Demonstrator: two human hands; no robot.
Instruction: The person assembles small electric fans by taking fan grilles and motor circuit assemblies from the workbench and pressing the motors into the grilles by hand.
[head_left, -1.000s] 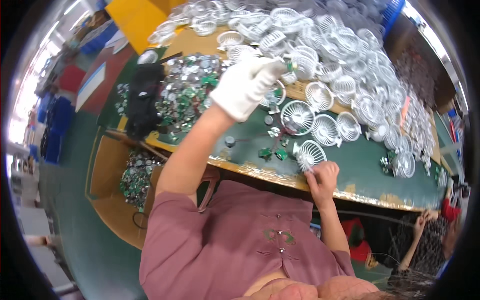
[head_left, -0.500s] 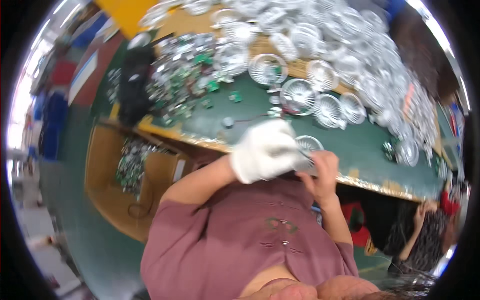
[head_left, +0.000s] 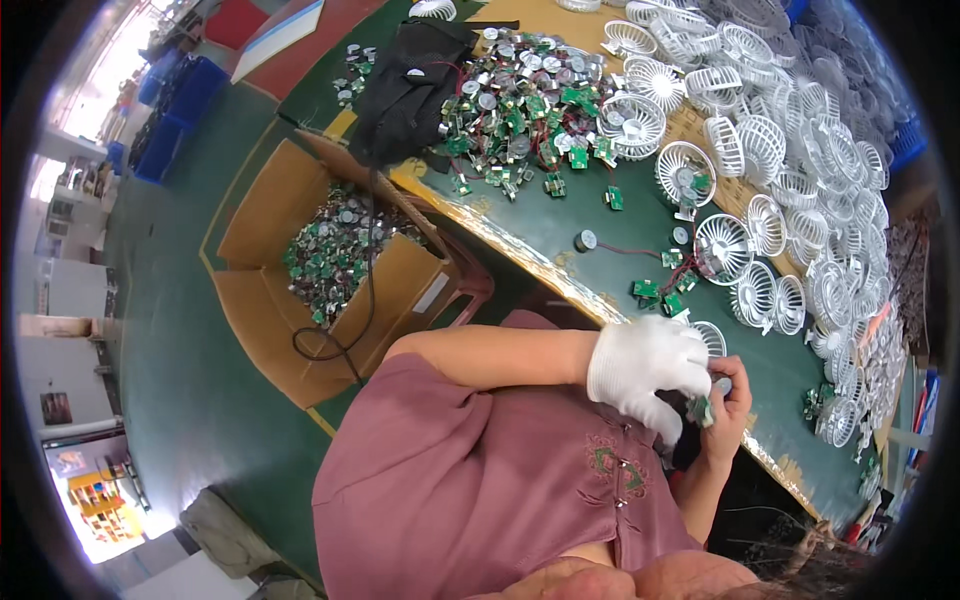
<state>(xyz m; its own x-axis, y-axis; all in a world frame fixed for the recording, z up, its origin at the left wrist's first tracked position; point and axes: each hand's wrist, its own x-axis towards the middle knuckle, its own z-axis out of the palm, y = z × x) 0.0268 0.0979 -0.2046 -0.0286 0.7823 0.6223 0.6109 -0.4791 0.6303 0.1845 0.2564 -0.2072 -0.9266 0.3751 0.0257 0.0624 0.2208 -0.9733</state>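
My left hand (head_left: pixel 652 372), in a white glove, is drawn in close to my chest at the table's near edge. Its fingers pinch a small green circuit board (head_left: pixel 703 409). My bare right hand (head_left: pixel 728 405) meets it there and holds a white fan grille (head_left: pixel 712 340), mostly hidden behind the glove. Both hands touch the same small assembly. Just beyond them on the green table (head_left: pixel 540 235) lie loose green boards (head_left: pixel 660 295) and a small round motor (head_left: pixel 585 240) with a red wire.
Many white fan grilles (head_left: pixel 790 170) cover the table's far and right side. A heap of motors and green boards (head_left: pixel 515 110) lies beside a black bag (head_left: pixel 405 85). An open cardboard box (head_left: pixel 330 260) of parts stands on the floor at my left.
My gloved left hand came back from reaching far over the table to my chest, joining my right hand. The view has swung left and down.
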